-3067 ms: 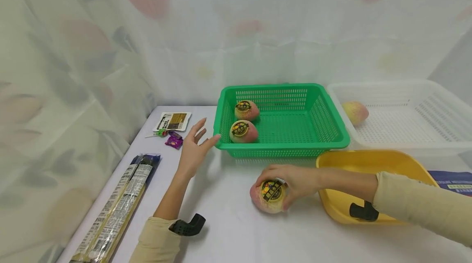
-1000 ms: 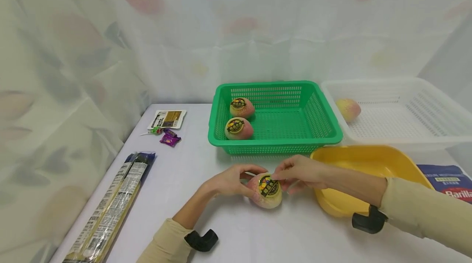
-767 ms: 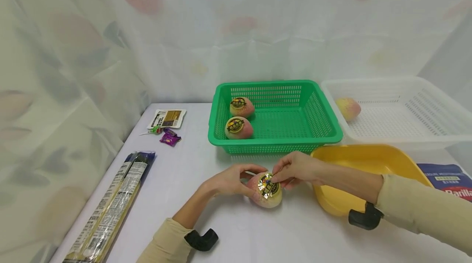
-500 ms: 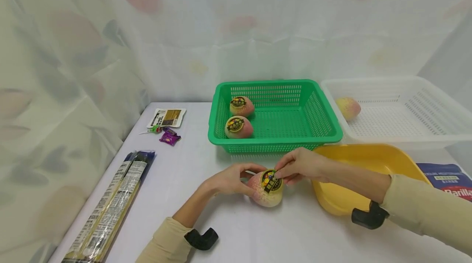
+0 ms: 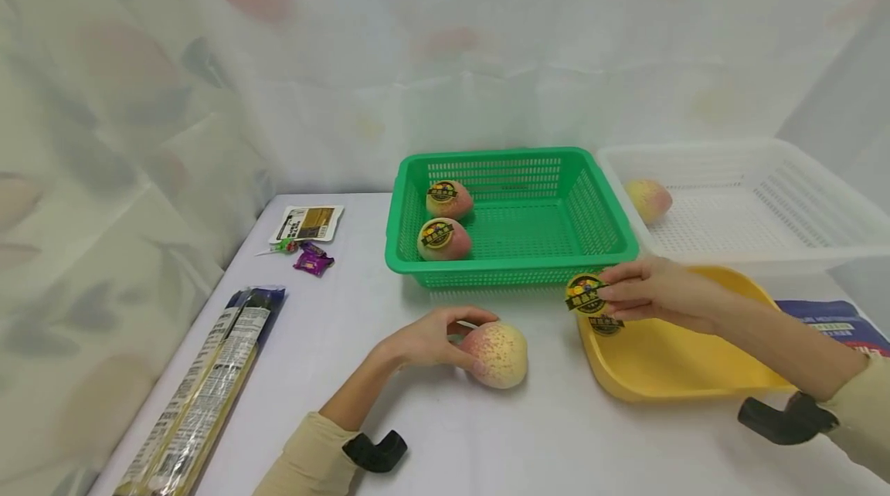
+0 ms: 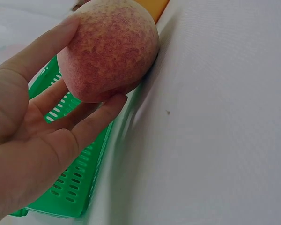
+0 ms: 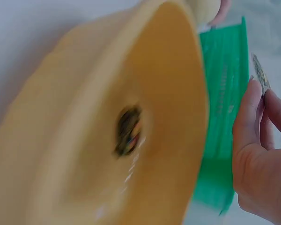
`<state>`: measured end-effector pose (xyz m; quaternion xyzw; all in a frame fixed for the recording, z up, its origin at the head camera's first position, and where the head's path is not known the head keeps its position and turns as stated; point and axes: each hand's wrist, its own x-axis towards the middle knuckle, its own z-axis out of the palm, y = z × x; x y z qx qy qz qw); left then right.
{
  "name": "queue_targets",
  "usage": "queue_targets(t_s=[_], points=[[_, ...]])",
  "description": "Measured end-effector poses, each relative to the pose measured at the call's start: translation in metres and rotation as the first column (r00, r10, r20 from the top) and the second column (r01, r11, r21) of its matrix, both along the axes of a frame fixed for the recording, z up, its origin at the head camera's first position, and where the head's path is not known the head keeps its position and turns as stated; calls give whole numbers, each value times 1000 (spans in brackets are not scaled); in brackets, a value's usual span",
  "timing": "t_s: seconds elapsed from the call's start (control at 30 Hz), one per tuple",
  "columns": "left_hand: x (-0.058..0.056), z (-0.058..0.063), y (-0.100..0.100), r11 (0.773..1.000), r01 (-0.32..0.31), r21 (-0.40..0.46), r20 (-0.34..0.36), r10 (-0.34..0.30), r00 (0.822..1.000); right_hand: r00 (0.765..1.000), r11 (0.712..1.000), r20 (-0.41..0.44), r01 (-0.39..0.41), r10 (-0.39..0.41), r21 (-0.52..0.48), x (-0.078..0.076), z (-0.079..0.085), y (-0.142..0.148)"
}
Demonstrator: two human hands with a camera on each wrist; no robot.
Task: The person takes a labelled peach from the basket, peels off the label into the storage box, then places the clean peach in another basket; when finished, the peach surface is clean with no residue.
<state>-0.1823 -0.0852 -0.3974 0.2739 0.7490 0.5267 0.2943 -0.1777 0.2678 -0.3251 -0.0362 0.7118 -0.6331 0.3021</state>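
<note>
A pink and yellow peach (image 5: 502, 357) sits on the white table in the head view, its upper side bare. My left hand (image 5: 433, 341) grips it from the left, and the left wrist view shows thumb and fingers around the reddish end of the fruit (image 6: 107, 49). Over the yellow basin's left rim, my right hand (image 5: 660, 293) pinches a round black and gold sticker (image 5: 584, 294) between thumb and fingers. Inside the yellow basin (image 5: 695, 361) lies another such sticker (image 5: 606, 325), blurred in the right wrist view.
Two stickered peaches (image 5: 445, 239) lie at the left of the green basket (image 5: 514, 268). A third fruit (image 5: 649, 201) is in the white basket (image 5: 751, 249). Leftward are long noodle packs (image 5: 208, 395), purple candies (image 5: 314, 263), a lollipop and a flat packet (image 5: 308, 224). A blue Barilla bag (image 5: 830, 322) lies right.
The sticker has come off the peach, and my right hand has carried it rightward to the basin. My left hand, earlier raised and apart, now holds the peach.
</note>
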Motion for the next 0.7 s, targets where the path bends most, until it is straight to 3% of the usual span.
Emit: queue_targets(t_s=[0.2,0.4,0.53,0.7], points=[[1,0,-1,1000,-14,-2,10,14,1000,998,1000,58,-8,9,-22,9,-28,40],[2,2,-2,1000,-25,-19,17,25,1000,988,999,153,20,-25,35,22,-59,43],[2,2,-2,1000,-14,-16,4,14,1000,991,992,123,36,-51,119,29,-67,35],[2,1,-1,1000,-16,-19,-5,16,1000,996,964,40,67,-79,258,34,-65,25]])
